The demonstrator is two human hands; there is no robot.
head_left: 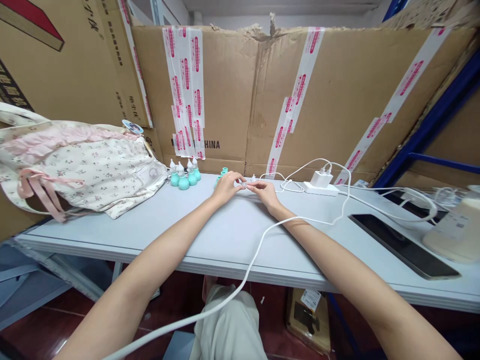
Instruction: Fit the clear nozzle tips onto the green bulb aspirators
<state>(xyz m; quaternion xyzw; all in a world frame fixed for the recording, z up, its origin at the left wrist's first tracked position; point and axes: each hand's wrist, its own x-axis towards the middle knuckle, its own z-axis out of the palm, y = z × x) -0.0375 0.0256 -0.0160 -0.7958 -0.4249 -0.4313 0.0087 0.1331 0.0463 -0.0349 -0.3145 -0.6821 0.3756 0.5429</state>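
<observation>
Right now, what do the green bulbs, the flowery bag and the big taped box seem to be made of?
Green bulbs: perhaps rubber or silicone, smooth and slightly matte; their pale, see-through tips look like plastic.
Flowery bag: likely cloth, soft finish, as it slumps and creases.
Big taped box: dull brown cardboard, judging by its ragged, torn top edge.

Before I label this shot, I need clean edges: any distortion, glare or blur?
Head view: forearms look stretched toward the lower corners, likely wide-lens distortion; head view: phone screen shows no strong glare; head view: small pale piece between left hand and right hand lacks crisp detail.
</observation>
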